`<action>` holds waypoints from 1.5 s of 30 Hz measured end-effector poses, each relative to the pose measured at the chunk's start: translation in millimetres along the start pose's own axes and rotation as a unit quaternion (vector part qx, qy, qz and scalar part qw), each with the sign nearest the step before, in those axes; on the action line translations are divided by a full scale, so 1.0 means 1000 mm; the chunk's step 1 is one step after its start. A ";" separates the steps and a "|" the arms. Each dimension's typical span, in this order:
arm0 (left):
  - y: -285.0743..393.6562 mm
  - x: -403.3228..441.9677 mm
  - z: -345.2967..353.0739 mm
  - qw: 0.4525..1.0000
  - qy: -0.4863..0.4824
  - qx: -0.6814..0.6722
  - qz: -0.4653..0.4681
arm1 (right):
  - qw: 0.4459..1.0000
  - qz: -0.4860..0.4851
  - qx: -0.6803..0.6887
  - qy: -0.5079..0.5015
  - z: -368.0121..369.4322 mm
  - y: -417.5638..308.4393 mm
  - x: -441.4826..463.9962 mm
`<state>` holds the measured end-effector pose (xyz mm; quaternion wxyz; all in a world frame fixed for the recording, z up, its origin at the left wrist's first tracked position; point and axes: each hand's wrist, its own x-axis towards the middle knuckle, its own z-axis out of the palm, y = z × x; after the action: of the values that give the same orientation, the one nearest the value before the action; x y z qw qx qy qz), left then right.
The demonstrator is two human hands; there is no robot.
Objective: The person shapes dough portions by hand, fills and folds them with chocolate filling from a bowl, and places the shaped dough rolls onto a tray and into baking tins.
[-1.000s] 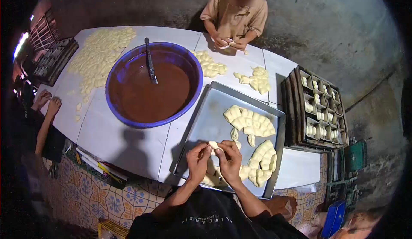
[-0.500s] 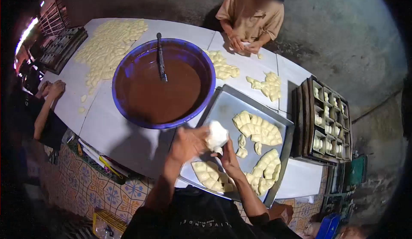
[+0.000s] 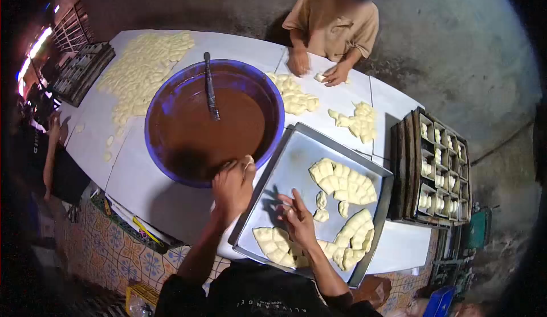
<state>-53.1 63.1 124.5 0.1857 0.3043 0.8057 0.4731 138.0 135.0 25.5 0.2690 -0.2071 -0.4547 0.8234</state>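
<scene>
Tray near the body, likely for easy reach.
At centre, left hand seems gripping pale piece; right hand is open.

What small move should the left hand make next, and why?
Probably ease the left hand a little farther over the brown mixture: it is at the rim of the blue basin, a small pale piece at its fingertips, while the right hand is open above the tray.
</scene>
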 end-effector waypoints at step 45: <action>-0.092 -0.087 0.123 0.873 -0.079 -0.439 -0.195 | 0.956 0.052 -0.230 0.175 -0.063 0.029 -0.020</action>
<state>55.0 50.7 -14.6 0.4521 0.0647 0.5405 0.7066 182.8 150.3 -28.9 0.2462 -0.4276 -0.5658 0.6606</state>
